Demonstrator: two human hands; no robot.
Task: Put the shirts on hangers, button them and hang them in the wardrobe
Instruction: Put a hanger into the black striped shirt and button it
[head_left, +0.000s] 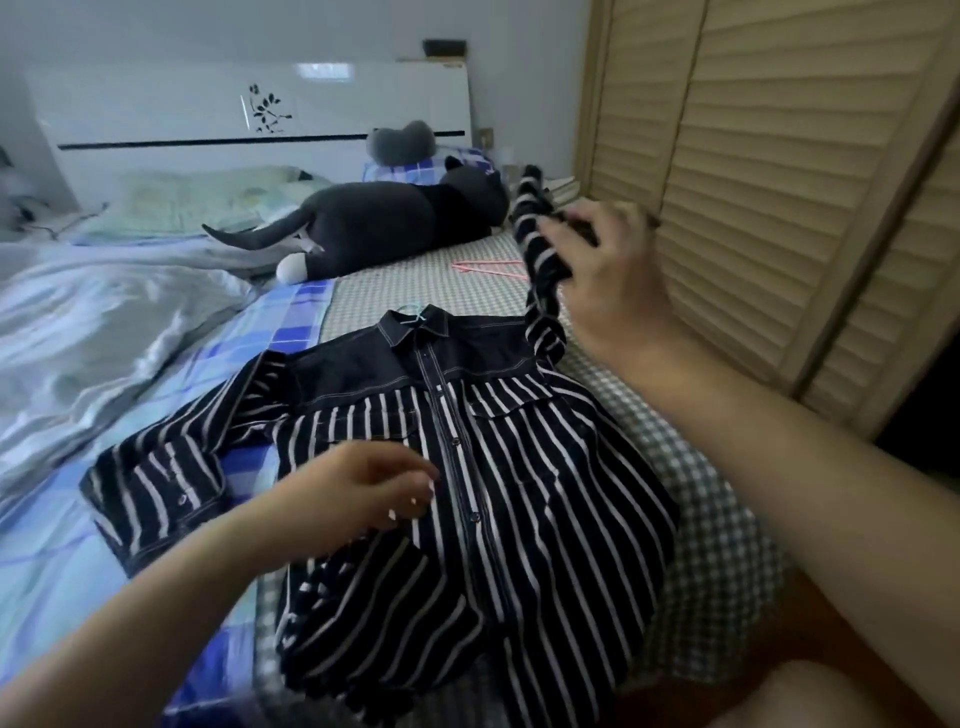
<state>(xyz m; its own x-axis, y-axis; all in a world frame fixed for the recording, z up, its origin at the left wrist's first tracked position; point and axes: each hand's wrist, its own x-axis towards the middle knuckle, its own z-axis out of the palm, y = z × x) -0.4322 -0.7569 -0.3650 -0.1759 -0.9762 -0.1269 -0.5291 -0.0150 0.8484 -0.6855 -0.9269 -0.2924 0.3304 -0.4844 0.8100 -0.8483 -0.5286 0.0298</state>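
Striped shirt (467, 467) flat on the bed (156, 395), buttoned, hanger hook (410, 313) at collar, 12 o'clock. Right hand (613, 280) clenched round the raised sleeve (540, 249) at 2 o'clock; left hand (358, 493) loosely curled, grasping nothing. Risk: pulling sleeve could drag shirt off hanger.

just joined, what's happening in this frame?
A person is working on a striped shirt laid front-up on the bed, its front buttoned and a hanger hook poking out at the collar. The right hand grips the shirt's right-side sleeve and holds it lifted off the bed. The left hand hovers over the shirt's front, fingers loosely curled, holding nothing. A pink hanger lies farther up the bed, and the louvred wardrobe doors are shut.
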